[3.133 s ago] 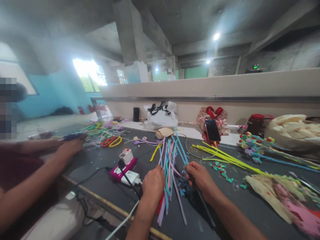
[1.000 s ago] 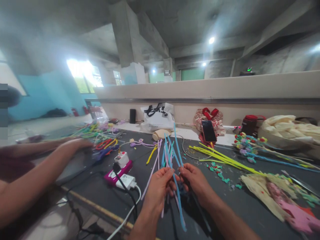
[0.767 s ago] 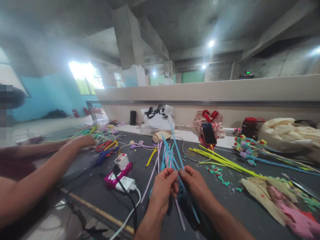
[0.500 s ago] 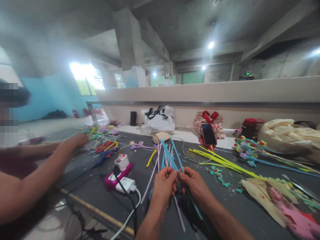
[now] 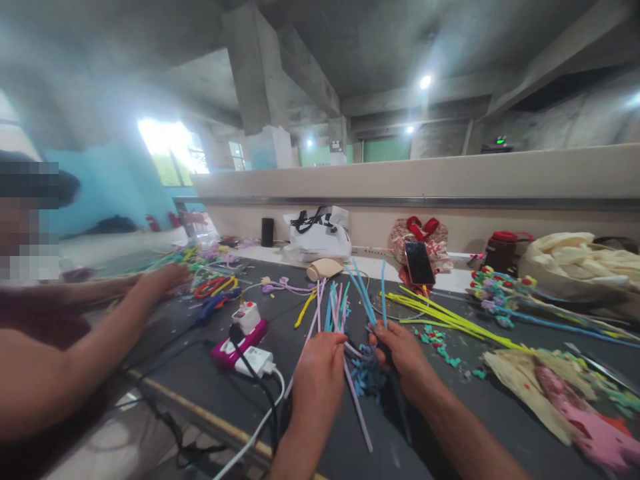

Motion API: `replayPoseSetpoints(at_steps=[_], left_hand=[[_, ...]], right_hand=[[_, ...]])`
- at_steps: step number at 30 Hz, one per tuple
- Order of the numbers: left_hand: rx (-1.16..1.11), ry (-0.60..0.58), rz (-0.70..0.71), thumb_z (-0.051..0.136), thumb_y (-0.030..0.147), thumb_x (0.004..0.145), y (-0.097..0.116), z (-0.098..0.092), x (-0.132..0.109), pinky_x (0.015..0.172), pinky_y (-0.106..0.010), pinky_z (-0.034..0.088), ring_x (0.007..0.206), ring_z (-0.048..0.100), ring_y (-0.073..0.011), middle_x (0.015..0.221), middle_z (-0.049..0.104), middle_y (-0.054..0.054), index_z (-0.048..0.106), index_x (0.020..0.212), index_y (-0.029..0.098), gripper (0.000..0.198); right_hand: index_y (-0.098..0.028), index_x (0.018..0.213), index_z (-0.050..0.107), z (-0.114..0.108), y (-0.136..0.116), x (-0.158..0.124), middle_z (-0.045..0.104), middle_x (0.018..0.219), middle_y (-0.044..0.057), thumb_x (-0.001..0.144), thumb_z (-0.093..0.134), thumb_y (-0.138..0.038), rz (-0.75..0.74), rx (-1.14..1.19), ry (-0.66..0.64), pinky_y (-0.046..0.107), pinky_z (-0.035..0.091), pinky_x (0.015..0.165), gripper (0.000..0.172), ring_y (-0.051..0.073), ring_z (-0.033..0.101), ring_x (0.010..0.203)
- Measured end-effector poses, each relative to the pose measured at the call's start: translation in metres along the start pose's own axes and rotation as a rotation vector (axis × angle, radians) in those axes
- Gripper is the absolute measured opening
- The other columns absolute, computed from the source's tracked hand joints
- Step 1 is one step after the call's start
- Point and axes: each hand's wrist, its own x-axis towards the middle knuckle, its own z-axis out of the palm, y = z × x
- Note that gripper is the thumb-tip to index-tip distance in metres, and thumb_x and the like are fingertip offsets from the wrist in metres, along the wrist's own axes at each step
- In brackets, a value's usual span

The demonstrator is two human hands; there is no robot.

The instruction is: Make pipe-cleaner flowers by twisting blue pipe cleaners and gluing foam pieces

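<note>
In my right hand (image 5: 400, 353) are a few light-blue pipe cleaners (image 5: 363, 293), pinched between thumb and fingers and pointing up and away from me. My left hand (image 5: 320, 370) is closed, with its back towards me, over the lower part of a bunch of lilac and blue pipe cleaners (image 5: 336, 303) on the dark table (image 5: 200, 400). What its fingers hold, if anything, is hidden. Between the hands lies a heap of short blue pipe cleaner pieces (image 5: 369, 377). One lilac pipe cleaner (image 5: 357, 407) reaches towards me beside the left hand.
Left stands a purple power strip (image 5: 240, 343) with plugs and trailing cables. Yellow-green pipe cleaners (image 5: 450, 320), small green pieces (image 5: 437, 340) and a phone (image 5: 419, 263) lie right. Behind is a white bag (image 5: 317, 240). At far left, a co-worker's arm (image 5: 115, 320) reaches over the table.
My hands have come apart: the right moved up and right with blue pipe cleaners, the left slightly left. The blue heap between them now shows. The co-worker's arm shifted slightly right.
</note>
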Motion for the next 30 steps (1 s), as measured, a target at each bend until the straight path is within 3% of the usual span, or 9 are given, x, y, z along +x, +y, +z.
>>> replayPoseSetpoints(at_steps=[3,5,9,16,21,26,30], left_hand=[[0.186,-0.192,0.167,0.037,0.015,0.078,0.009,0.013,0.01,0.086,-0.032,0.036,0.102,0.048,-0.0186,0.106,0.059,-0.005,0.058,0.099,0.021,0.03],[0.331,-0.306,0.168,0.035,0.014,0.079,0.011,0.017,0.019,0.084,-0.036,0.035,0.107,0.045,-0.0215,0.109,0.057,-0.006,0.056,0.104,0.022,0.034],[0.559,-0.48,0.108,0.034,0.012,0.077,0.004,0.013,0.03,0.074,-0.036,0.036,0.09,0.053,-0.0233,0.092,0.062,-0.011,0.062,0.083,0.017,0.029],[0.568,-0.495,0.097,0.038,0.014,0.077,-0.013,0.004,0.036,0.07,-0.028,0.035,0.083,0.054,-0.0178,0.084,0.061,-0.008,0.061,0.068,0.015,0.025],[0.583,-0.431,0.089,0.036,0.013,0.077,-0.002,0.0,0.027,0.078,-0.034,0.034,0.094,0.049,-0.0214,0.095,0.059,-0.009,0.061,0.085,0.016,0.026],[0.515,-0.479,0.264,0.053,0.033,0.071,0.026,0.02,-0.008,0.077,-0.037,0.039,0.093,0.046,-0.0246,0.1,0.053,-0.006,0.052,0.104,0.025,0.034],[0.525,-0.542,0.369,0.035,0.02,0.081,0.024,0.041,-0.013,0.071,-0.035,0.042,0.089,0.048,-0.0219,0.1,0.052,-0.006,0.055,0.099,0.027,0.028]], right_hand=[[-0.016,0.065,0.049,-0.006,-0.003,0.003,0.042,0.046,-0.008,0.07,0.053,-0.037,0.006,-0.005,0.078,0.013,0.021,0.031,0.022,0.002,0.033,0.033],[-0.016,0.066,0.048,-0.01,-0.005,0.005,0.045,0.051,-0.007,0.068,0.055,-0.036,0.001,0.014,0.113,0.013,0.021,0.031,0.021,0.001,0.034,0.033],[-0.017,0.065,0.047,-0.012,-0.008,0.007,0.046,0.052,-0.007,0.067,0.055,-0.035,0.01,0.037,0.111,0.013,0.02,0.03,0.02,0.001,0.034,0.033],[-0.015,0.067,0.05,-0.012,-0.01,0.005,0.046,0.051,-0.006,0.067,0.055,-0.034,0.023,0.017,0.071,0.013,0.02,0.03,0.019,0.001,0.034,0.033],[-0.015,0.066,0.05,-0.017,-0.008,0.009,0.045,0.049,-0.007,0.065,0.056,-0.032,0.005,-0.004,0.08,0.013,0.02,0.03,0.018,0.002,0.034,0.032],[-0.016,0.066,0.049,-0.024,-0.005,0.015,0.045,0.048,-0.007,0.062,0.058,-0.032,0.0,-0.016,0.109,0.014,0.019,0.029,0.019,0.002,0.034,0.031],[-0.016,0.06,0.047,-0.027,-0.005,0.016,0.042,0.044,-0.008,0.062,0.056,-0.031,0.003,-0.027,0.127,0.013,0.019,0.029,0.018,0.002,0.032,0.03]])
